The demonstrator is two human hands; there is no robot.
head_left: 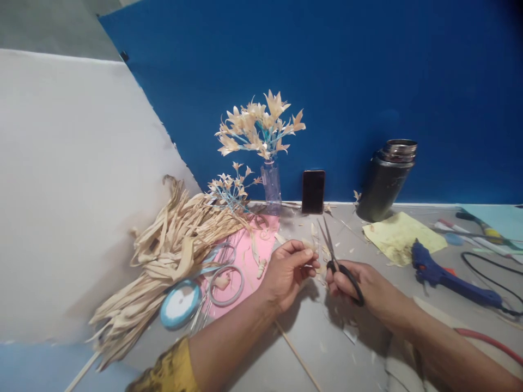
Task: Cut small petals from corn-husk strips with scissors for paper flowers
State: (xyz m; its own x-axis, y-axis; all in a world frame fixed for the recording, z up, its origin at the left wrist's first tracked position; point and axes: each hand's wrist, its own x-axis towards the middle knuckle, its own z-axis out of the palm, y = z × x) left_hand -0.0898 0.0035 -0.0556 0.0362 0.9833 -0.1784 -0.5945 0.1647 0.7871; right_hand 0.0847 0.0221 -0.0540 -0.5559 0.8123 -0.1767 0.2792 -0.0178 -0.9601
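Observation:
My left hand [288, 272] is above the middle of the table, thumb and fingers pinched on a small pale piece of dried husk [309, 246]; much of the piece is hidden by the fingers. Black-handled scissors [330, 247] are in my right hand [363, 286], their blades pointing up and away and slightly parted, just right of the left fingertips. Small pale scraps lie scattered beneath both hands. A large bundle of dried husk strips [163, 256] lies to the left, beside a pink sheet [255, 261].
Behind are husk flowers [261, 122] in a clear vase [271, 185], a smaller flower spray [231, 190], a phone [313, 191] and a dark flask [386, 182]. A blue glue gun [453, 280] and yellow paper [402, 234] lie right. A ribbon roll [180, 305] is left.

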